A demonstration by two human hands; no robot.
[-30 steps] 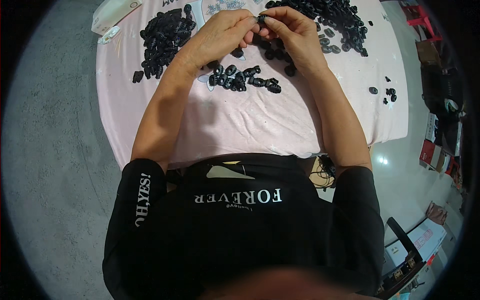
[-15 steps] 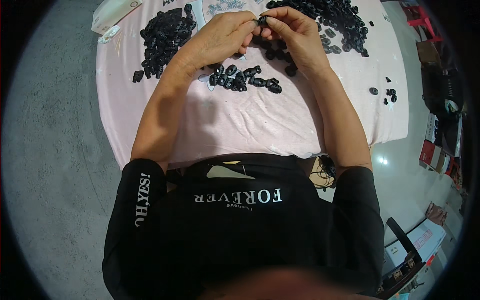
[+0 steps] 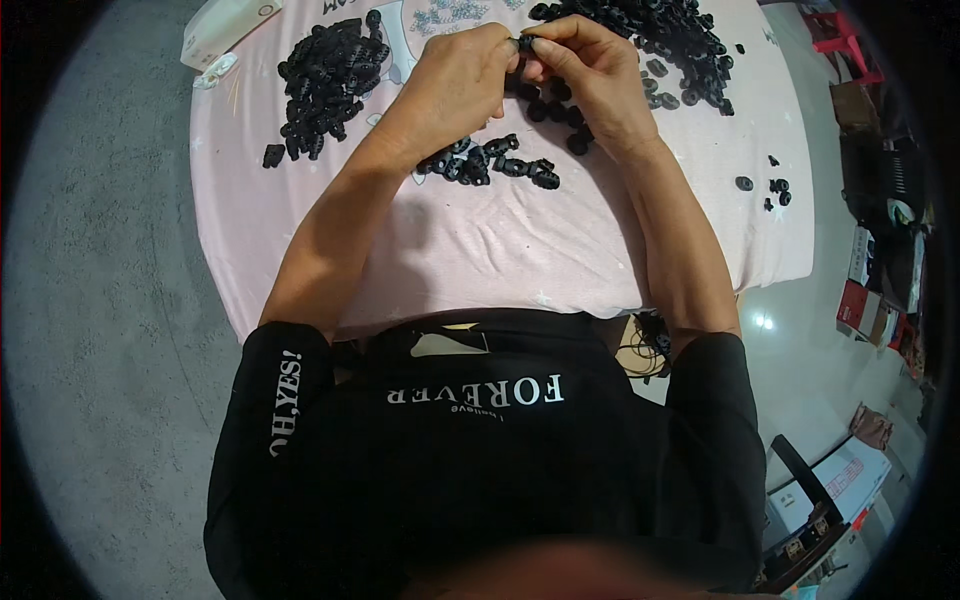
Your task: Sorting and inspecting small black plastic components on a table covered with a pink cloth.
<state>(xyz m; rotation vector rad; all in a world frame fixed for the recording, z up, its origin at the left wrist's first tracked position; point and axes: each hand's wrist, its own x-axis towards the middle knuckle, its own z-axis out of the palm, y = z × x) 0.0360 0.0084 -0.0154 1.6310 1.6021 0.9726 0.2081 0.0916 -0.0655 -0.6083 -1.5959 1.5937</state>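
Note:
Over the far part of the table, my left hand point(image 3: 455, 85) and my right hand point(image 3: 602, 88) meet with fingertips closed on one small black plastic cord lock point(image 3: 525, 44). Both thumbs press against it, and the fingers hide much of its shape. Beneath my hands lies a loose group of black cord lock pieces point(image 3: 545, 108). Closer to me is a cluster of black cord locks point(image 3: 515, 165), some with holes showing; my left wrist covers part of it. Small silvery springs point(image 3: 450, 15) are scattered beyond my left hand.
A big heap of black pieces point(image 3: 325, 85) lies left, another heap point(image 3: 690, 45) far right. A few strays point(image 3: 780, 190) sit near the right edge. A white box point(image 3: 225, 28) stands at the far left corner of the pink tablecloth point(image 3: 500, 250). Boxes point(image 3: 860, 305) stand on the right floor.
My left hand has turned slightly, its wrist shifting right and toward me over the near cluster. The small piece stays pinched between both hands.

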